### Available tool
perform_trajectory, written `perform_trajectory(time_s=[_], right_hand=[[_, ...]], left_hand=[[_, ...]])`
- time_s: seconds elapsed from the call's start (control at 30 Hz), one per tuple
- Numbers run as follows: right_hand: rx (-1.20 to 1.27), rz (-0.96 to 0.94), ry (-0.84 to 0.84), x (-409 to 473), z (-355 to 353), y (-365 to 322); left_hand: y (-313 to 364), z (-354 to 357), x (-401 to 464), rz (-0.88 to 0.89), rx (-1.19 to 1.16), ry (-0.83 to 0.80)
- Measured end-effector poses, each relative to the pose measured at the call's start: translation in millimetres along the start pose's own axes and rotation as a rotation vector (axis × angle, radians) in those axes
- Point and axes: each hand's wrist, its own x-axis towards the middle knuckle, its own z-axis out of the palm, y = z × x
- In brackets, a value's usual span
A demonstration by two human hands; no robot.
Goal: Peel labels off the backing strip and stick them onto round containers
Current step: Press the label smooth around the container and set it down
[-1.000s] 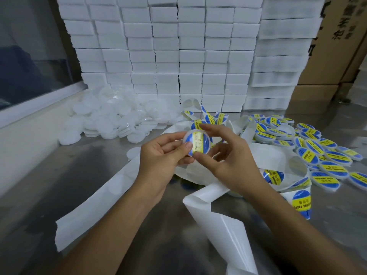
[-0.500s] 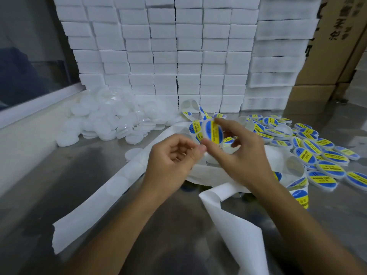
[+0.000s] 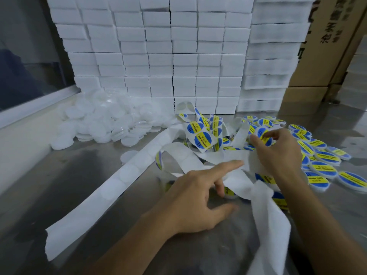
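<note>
Over the heap of labelled containers point(image 3: 325, 157) at the bench's point(image 3: 83, 171) right, the right hand point(image 3: 278, 153) pinches one labelled container point(image 3: 263, 135), its grip narrow around the rim. The left hand point(image 3: 196, 201) holds nothing, fingers spread wide, forefinger resting on the loose backing strip point(image 3: 206, 161). Unpeeled blue-and-yellow labels point(image 3: 202, 138) curl just behind. Plain white containers point(image 3: 103, 124) are piled at the left; their contents cannot be told.

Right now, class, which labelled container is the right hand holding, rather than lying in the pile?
The labelled container pinched in the right hand's grip, raised over the pile of labelled containers; all the others lie loose on the table.
</note>
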Motion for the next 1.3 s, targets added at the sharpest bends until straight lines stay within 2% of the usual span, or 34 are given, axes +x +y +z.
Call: perform_trajectory(time_s=[0.13, 0.23, 0.33, 0.4, 0.53, 0.63, 0.73, 0.9, 1.1, 1.17, 1.23, 1.3], right_hand=[[-0.076, 0.038, -0.018, 6.5, 3.7, 10.5], [-0.135, 0.056, -0.034, 7.9, 6.5, 13.4], [-0.129, -0.078, 0.001, 4.3, 7.6, 8.7], [-0.034, -0.178, 0.01, 0.1, 5.2, 1.3], [0.124, -0.359, -0.159, -15.8, 2.6, -16.9], [0.122, -0.431, -0.282, -25.7, 6.4, -26.2], [0.062, -0.471, -0.41, -31.2, 5.5, -32.2], [0.007, -0.525, -0.441, -35.7, 4.7, -37.1], [-0.177, -0.505, -0.671, -38.1, 5.5, -38.4], [-0.16, -0.567, -0.59, -41.6, 10.7, -37.9], [-0.133, -0.636, -0.367, -47.4, 15.4, -39.6], [-0.076, -0.702, -0.197, -54.3, 17.5, -45.5]], left_hand=[[13.3, 5.4, -2.2, 0.155, 0.124, -0.039], [19.0, 12.0, -3.4, 0.183, 0.152, -0.078], [16.3, 15.4, -3.5, 0.159, 0.195, -0.057], [9.9, 13.8, -2.9, 0.095, 0.225, -0.015], [-9.9, 7.9, 0.3, -0.078, 0.274, 0.074], [-20.8, 3.6, 1.1, -0.169, 0.269, 0.158], [-26.9, 0.5, 2.3, -0.26, 0.253, 0.171], [-32.8, 0.0, 2.7, -0.318, 0.312, 0.176], [-36.5, 0.8, 3.7, -0.295, 0.292, 0.256], [-38.0, 1.1, 4.4, -0.291, 0.263, 0.303], [-38.0, -0.4, 6.4, -0.288, 0.208, 0.373], [-35.3, -3.2, 8.6, -0.292, 0.057, 0.411]])
